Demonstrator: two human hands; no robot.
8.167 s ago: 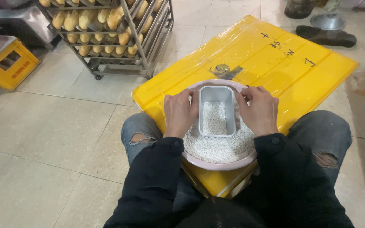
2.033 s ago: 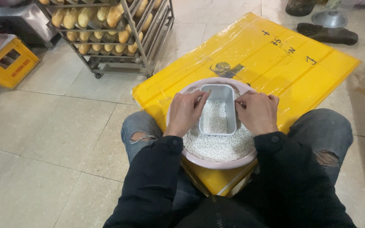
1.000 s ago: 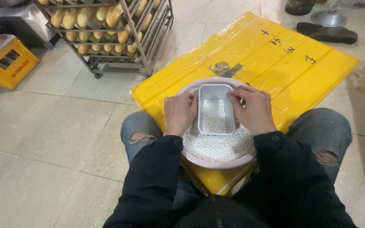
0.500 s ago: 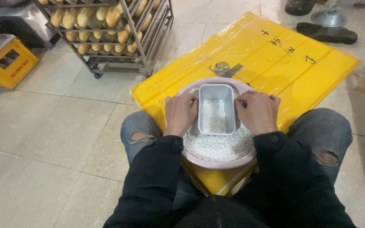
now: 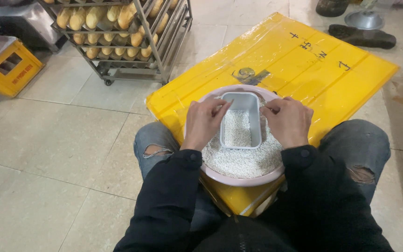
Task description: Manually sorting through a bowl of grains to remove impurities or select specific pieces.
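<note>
Across the upper right of the frame lay the big yellow board point(image 5: 304, 70), wrapped in clear film and bearing dark handwritten marks, and on its near corner, at centre frame, sat the round pink basin point(image 5: 239, 179), heaped with white grains point(image 5: 243, 161). In the middle of that heap stood the rectangular metal tin point(image 5: 241, 120), its floor already covered with grains but its walls showing well above them, so the filling looked partly done with more room to go. The left hand point(image 5: 204, 122) curled at the tin's left rim, fingers drawn together and touching the edge; the right hand point(image 5: 289, 120) pinched at the right rim in the same way, though whether either truly clamped the metal could not be told. Black sleeves and ripped jeans framed the lower part of the view. Pale floor tiles point(image 5: 47, 154) spread across the left; a wheeled metal rack point(image 5: 131, 42) loaded with baguettes point(image 5: 117, 16) stood upper left, a yellow plastic crate point(image 5: 8, 70) at far left, and a dark shoe point(image 5: 362, 36) with a metal funnel-shaped piece point(image 5: 364, 19) lay upper right.
</note>
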